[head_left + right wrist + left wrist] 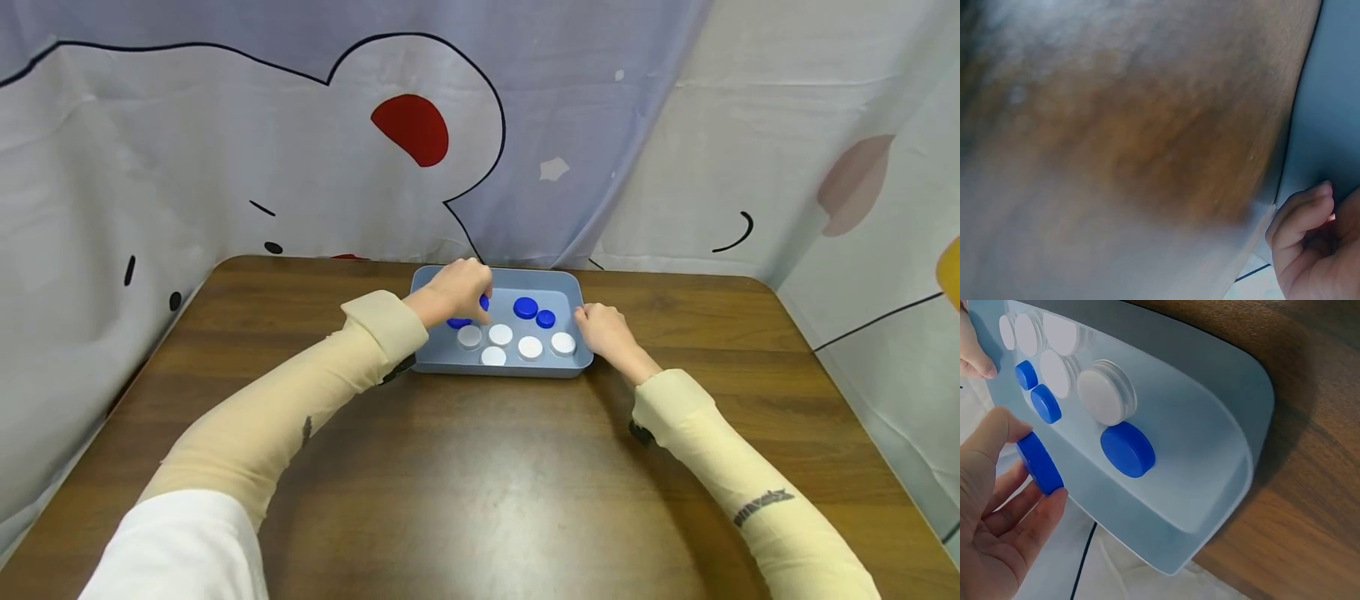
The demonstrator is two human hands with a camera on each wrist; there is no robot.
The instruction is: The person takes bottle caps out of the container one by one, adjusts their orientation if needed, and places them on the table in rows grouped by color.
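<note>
My left hand [456, 290] pinches a blue bottle cap [1040, 464] on edge between thumb and fingertips, over the back part of a shallow blue-grey tray [502, 370]. Inside the tray, a small blue cap [545, 318] lies beside a larger blue cap [526, 307]. Another blue cap [1127, 450] sits toward the left, partly covered by my left hand in the head view. Several white caps [529, 347] with ridged sides lie in the front half. At the tray's right end, my right hand [606, 331] grips the rim, its fingers curled against the outer wall.
The tray stands near the back edge of a brown wooden table [480, 483]. Behind it hangs a printed curtain [300, 150], which continues along both sides of the table.
</note>
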